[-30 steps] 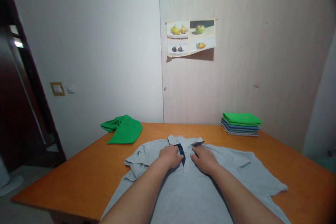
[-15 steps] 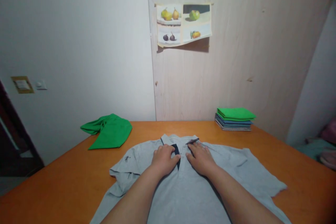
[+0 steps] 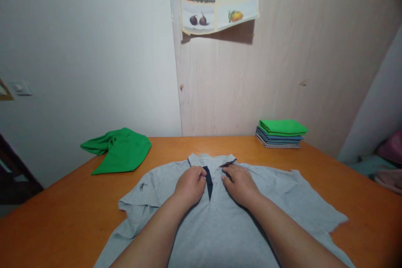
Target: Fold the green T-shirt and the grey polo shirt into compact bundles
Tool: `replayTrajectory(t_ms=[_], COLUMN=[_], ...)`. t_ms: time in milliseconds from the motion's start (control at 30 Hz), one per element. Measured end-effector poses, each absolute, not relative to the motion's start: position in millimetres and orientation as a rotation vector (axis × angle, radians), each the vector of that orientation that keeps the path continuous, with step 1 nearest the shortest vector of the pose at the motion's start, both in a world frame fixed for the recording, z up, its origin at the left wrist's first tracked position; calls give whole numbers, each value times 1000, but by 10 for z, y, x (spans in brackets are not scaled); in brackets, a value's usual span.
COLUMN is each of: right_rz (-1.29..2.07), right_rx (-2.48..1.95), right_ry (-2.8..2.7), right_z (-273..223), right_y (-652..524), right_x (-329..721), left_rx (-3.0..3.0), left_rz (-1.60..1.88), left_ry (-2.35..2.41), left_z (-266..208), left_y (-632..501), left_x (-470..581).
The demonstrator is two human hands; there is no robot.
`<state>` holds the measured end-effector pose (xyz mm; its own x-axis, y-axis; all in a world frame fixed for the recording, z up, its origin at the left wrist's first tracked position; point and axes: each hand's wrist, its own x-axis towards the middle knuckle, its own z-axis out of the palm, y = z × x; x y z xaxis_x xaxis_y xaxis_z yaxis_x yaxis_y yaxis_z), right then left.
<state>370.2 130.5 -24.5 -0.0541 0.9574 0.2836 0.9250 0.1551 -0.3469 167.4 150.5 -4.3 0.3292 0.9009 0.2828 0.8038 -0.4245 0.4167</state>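
A grey shirt (image 3: 216, 230) lies spread front side up on the orange-brown surface (image 3: 63, 213), its collar (image 3: 194, 161) toward the far edge and its lower part running out of view at the bottom. Its short sleeves reach out to either side, and the sleeve on the left carries a small dark emblem (image 3: 143, 186). The neck opening is parted, and a dark strip (image 3: 209, 182) shows along its left edge.

The left hand (image 3: 190, 185) is at this edge, its grip narrow, with fingers curled and thumb drawn in on the cloth beside the strip. The right hand (image 3: 240, 183) rests on the opposite side of the opening, just below the collar, fingers bent and thumb a little apart from the forefinger; whether its grip pinches any cloth, I cannot tell.

Beyond the shirt, on the left, a crumpled green cloth (image 3: 125, 150) lies on the surface, apart from the shirt. At the far right sits a stack of folded cloths (image 3: 281, 135), bright green on top, with blue and checked layers beneath. A fruit poster (image 3: 220, 0) hangs on the wall (image 3: 220, 88) behind.
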Motion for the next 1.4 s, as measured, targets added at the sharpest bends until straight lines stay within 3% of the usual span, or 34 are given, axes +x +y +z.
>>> replayTrajectory(t_ms=[300, 900, 1400], right_rz=[161, 424, 488], right_rx=[-1661, -1559, -1561], right_ry=[-1889, -1783, -1769], right_z=[-138, -205, -228], right_y=[1190, 1182, 1191], right_x=[3586, 3501, 3494], left_rx=[2395, 2245, 2227], left_rz=[640, 527, 614], left_ry=[1454, 1707, 1729], left_z=[-62, -9, -59], left_y=[1435, 1342, 1348], left_x=[1807, 1991, 1999])
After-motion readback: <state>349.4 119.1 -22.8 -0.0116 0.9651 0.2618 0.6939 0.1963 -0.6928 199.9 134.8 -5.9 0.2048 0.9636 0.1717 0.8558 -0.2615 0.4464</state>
